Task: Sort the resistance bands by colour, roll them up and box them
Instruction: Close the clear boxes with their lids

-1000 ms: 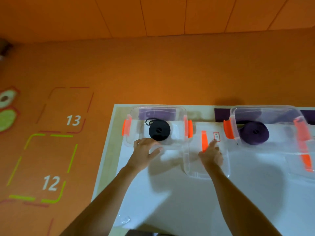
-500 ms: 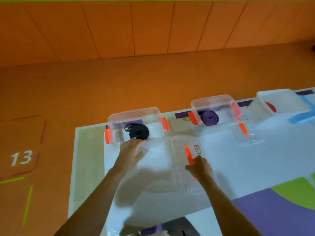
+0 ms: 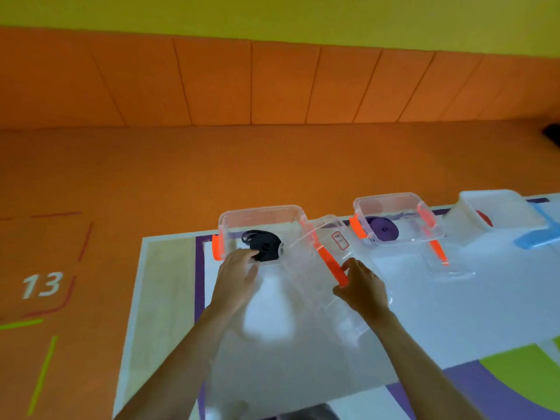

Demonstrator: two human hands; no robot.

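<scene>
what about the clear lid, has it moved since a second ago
Yes. The lid has tipped up and left toward the black-band box, held by the right hand.

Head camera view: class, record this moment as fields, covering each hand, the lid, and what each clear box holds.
left hand: flat against near wall of clear orange-latched plastic box
right hand: grips clear plastic lid with orange strip
lid: tilted, not yet on box
box contents: rolled black resistance band
second clear box: rolled purple resistance band
</scene>
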